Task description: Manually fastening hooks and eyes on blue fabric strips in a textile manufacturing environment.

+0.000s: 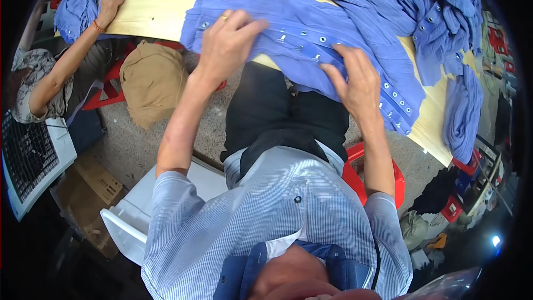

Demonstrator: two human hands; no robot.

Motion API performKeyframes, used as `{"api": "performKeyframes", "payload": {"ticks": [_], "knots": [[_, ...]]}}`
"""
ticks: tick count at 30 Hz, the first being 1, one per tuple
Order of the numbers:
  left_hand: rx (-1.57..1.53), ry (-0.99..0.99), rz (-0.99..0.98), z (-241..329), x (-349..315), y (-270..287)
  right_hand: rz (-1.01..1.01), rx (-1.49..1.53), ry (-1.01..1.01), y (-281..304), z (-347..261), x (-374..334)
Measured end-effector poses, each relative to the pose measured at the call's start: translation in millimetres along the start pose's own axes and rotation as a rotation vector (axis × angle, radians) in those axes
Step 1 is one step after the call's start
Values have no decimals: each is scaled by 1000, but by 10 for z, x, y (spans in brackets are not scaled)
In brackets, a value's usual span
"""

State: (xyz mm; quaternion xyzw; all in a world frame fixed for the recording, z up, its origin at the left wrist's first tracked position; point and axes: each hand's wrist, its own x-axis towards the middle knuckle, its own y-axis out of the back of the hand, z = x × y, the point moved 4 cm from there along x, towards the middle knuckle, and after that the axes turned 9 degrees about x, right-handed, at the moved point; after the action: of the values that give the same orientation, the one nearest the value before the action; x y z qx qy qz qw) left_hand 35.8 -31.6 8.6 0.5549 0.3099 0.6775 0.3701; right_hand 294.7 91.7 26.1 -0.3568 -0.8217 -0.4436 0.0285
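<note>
A blue garment (pixel 266 8) of thin, crinkled cloth lies spread before me, its near part hanging over the table edge toward my lap. Along it run strips with several round metal snaps or eyelets. My left hand (pixel 230 39), a ring on one finger, is over the cloth at the left end of these strips. Its fingers are curled and drawn together; what is between them is hidden. On the strip's near side, toward its middle, my right hand (pixel 358 80) touches the cloth, thumb and forefinger apart.
More blue garments (pixel 383 11) are heaped on the pale yellow tabletop (pixel 161 0). At the far left another person's hand (pixel 112 1) touches similar cloth. A brown cloth-covered bundle (pixel 152 80), red stools (pixel 400 180), a white plastic seat (pixel 127 230) and a cardboard box (pixel 91 183) stand around me.
</note>
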Motion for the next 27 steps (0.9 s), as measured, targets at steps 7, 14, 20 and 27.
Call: {"api": "performKeyframes", "payload": {"ticks": [7, 14, 20, 27], "knots": [[3, -28, -138, 79, -79, 135, 9, -414, -194, 655, 607, -755], [8, 9, -128, 328, -121, 105, -118, -464, -246, 996, 1047, -668], [166, 54, -109, 383, -207, 128, 188, -405, 0, 655, 405, -455], [172, -27, -170, 565, -9, 236, 243, 90, 141, -378, -331, -11]]}}
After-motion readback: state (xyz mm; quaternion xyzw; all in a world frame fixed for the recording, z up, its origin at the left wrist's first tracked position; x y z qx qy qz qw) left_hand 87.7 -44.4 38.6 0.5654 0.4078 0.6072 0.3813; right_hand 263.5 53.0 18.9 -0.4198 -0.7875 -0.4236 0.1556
